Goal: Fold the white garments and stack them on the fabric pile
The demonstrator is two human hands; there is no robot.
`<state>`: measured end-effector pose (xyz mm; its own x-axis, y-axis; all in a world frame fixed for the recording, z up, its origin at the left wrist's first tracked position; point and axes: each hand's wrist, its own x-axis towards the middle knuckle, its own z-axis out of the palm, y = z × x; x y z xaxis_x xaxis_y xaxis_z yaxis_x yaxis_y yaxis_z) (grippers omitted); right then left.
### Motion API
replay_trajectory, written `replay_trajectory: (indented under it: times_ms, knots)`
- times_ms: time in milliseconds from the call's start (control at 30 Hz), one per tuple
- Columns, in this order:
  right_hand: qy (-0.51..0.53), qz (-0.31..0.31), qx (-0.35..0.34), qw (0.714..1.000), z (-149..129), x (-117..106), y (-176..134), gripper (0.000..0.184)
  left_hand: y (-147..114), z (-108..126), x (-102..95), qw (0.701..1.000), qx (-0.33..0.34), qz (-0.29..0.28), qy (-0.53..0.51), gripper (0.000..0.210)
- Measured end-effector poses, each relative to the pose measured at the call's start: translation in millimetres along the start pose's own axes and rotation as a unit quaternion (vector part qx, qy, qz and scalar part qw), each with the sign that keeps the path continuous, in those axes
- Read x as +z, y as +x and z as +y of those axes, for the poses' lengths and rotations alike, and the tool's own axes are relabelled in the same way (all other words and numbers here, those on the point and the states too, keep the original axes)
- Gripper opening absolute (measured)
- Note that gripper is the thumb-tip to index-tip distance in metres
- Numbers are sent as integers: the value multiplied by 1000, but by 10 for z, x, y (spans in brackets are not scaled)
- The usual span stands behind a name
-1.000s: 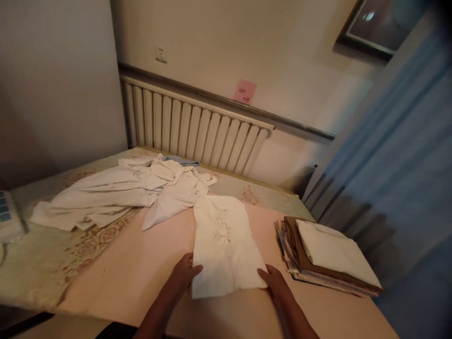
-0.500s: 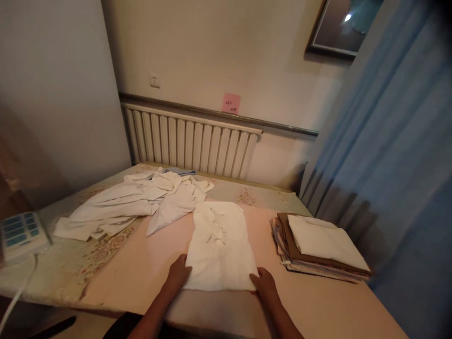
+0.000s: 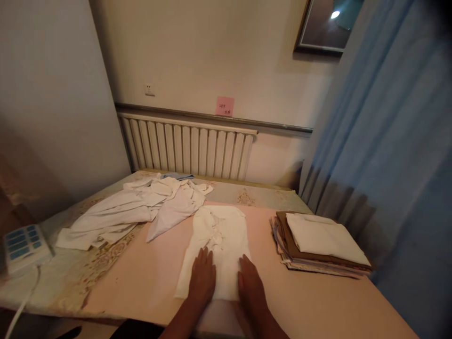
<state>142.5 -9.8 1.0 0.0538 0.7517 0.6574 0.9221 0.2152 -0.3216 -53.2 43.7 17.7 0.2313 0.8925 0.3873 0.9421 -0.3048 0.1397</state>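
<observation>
A white cloth garment (image 3: 226, 268), folded into a long panel, lies on the pink sheet of the table in front of me. Wrinkles and some marks or trim show along its upper middle. My left hand (image 3: 202, 278) rests flat on its lower left part, fingers stretched forward. On the lower right edge lies my right hand (image 3: 250, 281), fingers also extended and thumb toward the cloth. Neither hand grips the fabric. To the right sits a neat stack of folded cloths (image 3: 328, 240), a white one on top of a brown one.
A loose heap of white garments (image 3: 120, 207) spreads over the table's back left. A white power strip (image 3: 26, 247) with a cord stands at the left edge. Behind are a radiator (image 3: 190, 146) and a wall; a blue curtain (image 3: 381, 155) hangs at right.
Both hands have let go of the garment's lower side edges and moved inward onto it, now lying flat. The garment's near edge spreads a little wider to the left. The view has shifted slightly.
</observation>
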Motion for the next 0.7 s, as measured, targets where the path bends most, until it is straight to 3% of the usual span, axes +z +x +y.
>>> replay_trajectory:
  times_ms: [100, 233, 700]
  knots:
    - [-31, -14, -94, 995, -156, 276, 6, 42, -73, 165, 249, 998, 66, -4, -9, 48]
    - [-63, -46, -103, 992, -241, 434, -49, 41, -172, 163, 338, 994, 111, 9, 2, 51]
    - [-91, -72, -88, 989, -169, 313, -78, 43, -197, 29, 223, 994, 107, 24, 30, 53]
